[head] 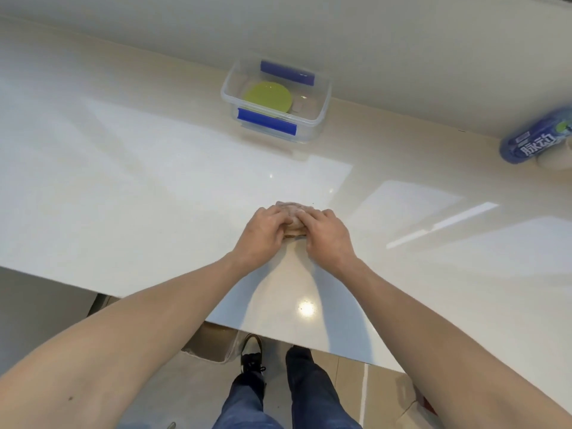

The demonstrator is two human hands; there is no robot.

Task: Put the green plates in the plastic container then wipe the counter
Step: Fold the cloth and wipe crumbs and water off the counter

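Note:
Green plates [268, 96] lie stacked inside a clear plastic container [322, 97] with blue clips, at the back of the pale counter [139, 187] by the wall. Nearer me, in the counter's middle, a small bunched pinkish cloth [291, 210] lies under both hands. My left hand [263, 235] covers its left side and my right hand [326, 235] its right side, fingers bent over it and meeting on top. Most of the cloth is hidden beneath them.
A blue labelled bottle [538, 139] lies at the counter's far right edge of view. The counter's front edge runs diagonally in front of my legs; a cardboard box [210, 342] sits on the floor below it.

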